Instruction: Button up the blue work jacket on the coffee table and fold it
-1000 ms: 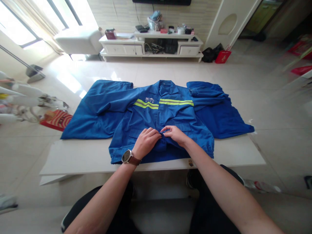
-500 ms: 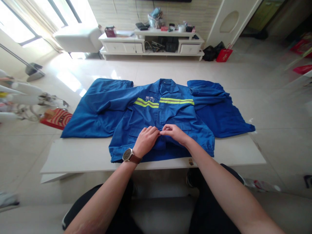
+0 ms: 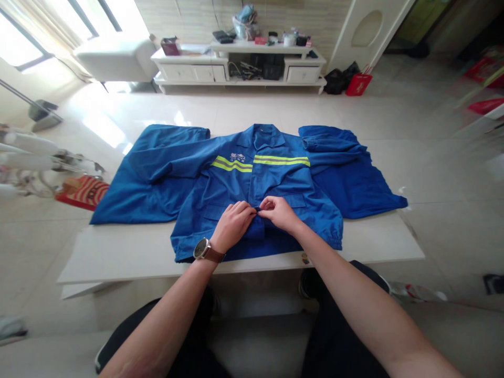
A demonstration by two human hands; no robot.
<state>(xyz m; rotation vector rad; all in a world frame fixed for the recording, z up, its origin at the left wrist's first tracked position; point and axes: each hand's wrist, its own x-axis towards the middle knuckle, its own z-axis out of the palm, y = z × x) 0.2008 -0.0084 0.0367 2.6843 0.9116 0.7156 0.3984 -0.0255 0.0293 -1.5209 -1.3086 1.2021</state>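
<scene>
Blue striped cloth jacket (image 3: 275, 178) lies spread over the white bench (image 3: 381, 239), likely for support. My left hand (image 3: 235, 223) and right hand (image 3: 279, 213) pinch its front edge, apparently for fine control.

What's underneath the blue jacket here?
Under the jacket is a white table; more blue cloth extends beneath its sleeves. Whatever lies beneath its middle is covered and cannot be seen.

Blue jacket (image 3: 279, 178), long-sleeved, creased. Yellow-grey chest stripe, white print just above its left half. Spread front up on white worktop (image 3: 118, 252), collar at far side, gathered hem nearest, sleeves out sideways over blue cloth (image 3: 354, 194).
</scene>
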